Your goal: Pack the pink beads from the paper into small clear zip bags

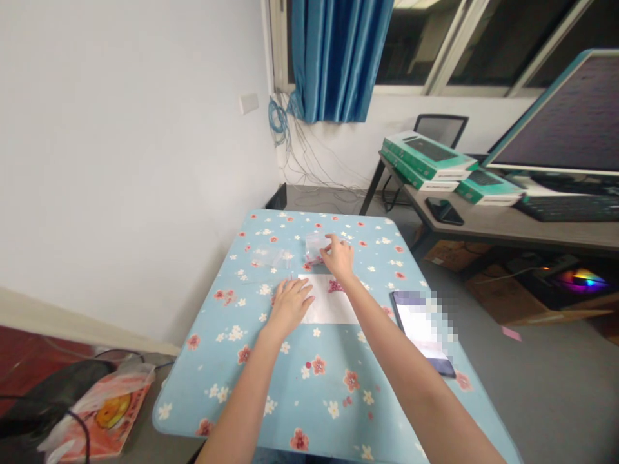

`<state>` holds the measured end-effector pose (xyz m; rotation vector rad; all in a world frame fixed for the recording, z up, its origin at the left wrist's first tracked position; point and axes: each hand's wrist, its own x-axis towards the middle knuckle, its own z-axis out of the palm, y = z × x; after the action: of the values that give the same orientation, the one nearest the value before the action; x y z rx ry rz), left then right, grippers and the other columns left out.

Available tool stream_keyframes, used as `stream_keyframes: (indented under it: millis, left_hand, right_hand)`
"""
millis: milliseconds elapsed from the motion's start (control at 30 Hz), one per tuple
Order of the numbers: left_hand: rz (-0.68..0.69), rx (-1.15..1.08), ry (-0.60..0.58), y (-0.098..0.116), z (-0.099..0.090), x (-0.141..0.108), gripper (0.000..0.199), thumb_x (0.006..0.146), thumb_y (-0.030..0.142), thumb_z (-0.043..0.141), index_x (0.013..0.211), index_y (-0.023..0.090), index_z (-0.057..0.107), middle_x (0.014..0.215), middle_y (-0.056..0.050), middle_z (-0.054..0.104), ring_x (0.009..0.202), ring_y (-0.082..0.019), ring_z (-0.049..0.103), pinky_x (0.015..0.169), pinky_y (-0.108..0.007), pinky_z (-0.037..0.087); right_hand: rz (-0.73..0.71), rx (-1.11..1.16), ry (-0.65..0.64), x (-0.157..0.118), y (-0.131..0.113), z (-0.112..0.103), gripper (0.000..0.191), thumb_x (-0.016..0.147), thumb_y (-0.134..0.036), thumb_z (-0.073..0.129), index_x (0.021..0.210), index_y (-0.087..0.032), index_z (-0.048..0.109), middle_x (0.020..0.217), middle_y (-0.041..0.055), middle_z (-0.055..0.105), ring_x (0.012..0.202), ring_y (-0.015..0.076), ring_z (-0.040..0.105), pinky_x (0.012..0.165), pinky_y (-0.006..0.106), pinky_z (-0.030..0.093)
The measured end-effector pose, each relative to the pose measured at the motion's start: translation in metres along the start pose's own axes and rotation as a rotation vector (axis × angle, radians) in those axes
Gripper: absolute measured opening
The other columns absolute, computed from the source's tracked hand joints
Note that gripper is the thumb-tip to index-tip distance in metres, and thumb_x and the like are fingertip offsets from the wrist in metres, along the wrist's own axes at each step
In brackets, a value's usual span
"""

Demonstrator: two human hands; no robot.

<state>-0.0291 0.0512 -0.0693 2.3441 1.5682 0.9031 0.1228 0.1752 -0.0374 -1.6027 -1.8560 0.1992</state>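
Note:
A blue floral tablecloth (pixel 309 380) covers the table in front of me. My right hand (pixel 338 258) pinches the top of a small clear plastic bag (pixel 315 247), which has red beads at its bottom. My left hand (pixel 289 308) lies palm down with its fingers spread, its fingertips on the edge of a white paper sheet (pixel 327 301). A small heap of red beads (pixel 335 287) sits on the sheet's far edge, just below my right hand. Another clear plastic bag (pixel 271 258) lies flat to the left. A smartphone (pixel 423 332) lies to the right, its screen blurred.
Beyond the table's far right corner stands a desk holding green boxes (pixel 428 161), a black phone (pixel 445 211), a keyboard (pixel 568 208) and a monitor (pixel 556 113). Cables (pixel 290 138) hang on the wall behind. A printed bag (pixel 109 412) lies at lower left.

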Motion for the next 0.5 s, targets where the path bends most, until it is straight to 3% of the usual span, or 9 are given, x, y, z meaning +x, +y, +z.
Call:
stream_keyframes:
  millis: [100,200,333,500]
  left_hand:
    - [-0.002,0.011,-0.01,-0.001,0.002,-0.001,0.034,0.088,0.037,0.049,0.118,0.027,0.058,0.128,-0.009,0.057,0.121,-0.026,0.047,0.106,-0.05,0.024]
    - [-0.009,0.023,-0.03,-0.001,0.003,-0.002,0.036,0.088,0.038,0.048,0.122,0.026,0.056,0.133,-0.009,0.053,0.125,-0.026,0.043,0.108,-0.05,0.022]
    - [-0.013,-0.027,-0.015,-0.001,0.002,-0.002,0.035,0.088,0.038,0.048,0.12,0.027,0.057,0.133,-0.009,0.053,0.125,-0.027,0.044,0.107,-0.051,0.022]
    - [0.001,0.024,-0.004,0.001,-0.003,-0.001,0.034,0.089,0.037,0.047,0.12,0.027,0.057,0.129,-0.008,0.056,0.121,-0.026,0.046,0.106,-0.049,0.023]
  right_hand:
    - [-0.035,-0.004,0.066,-0.006,0.0,0.003,0.051,0.072,-0.018,0.057,0.122,-0.017,0.05,0.098,0.0125,0.062,0.1,0.0306,0.048,0.087,0.043,0.031]
    - [-0.016,0.04,0.134,-0.012,0.0,-0.002,0.049,0.073,-0.022,0.054,0.122,-0.018,0.049,0.105,0.0118,0.057,0.101,0.0295,0.046,0.087,0.042,0.031]
    - [0.084,0.178,0.27,-0.028,0.009,-0.024,0.037,0.075,-0.027,0.051,0.11,-0.019,0.056,0.093,0.0074,0.059,0.088,0.0244,0.049,0.082,0.038,0.036]
    - [0.306,0.449,0.219,-0.069,0.035,-0.051,0.023,0.074,-0.034,0.053,0.088,-0.018,0.062,0.074,0.0026,0.059,0.06,0.0155,0.049,0.062,0.029,0.038]
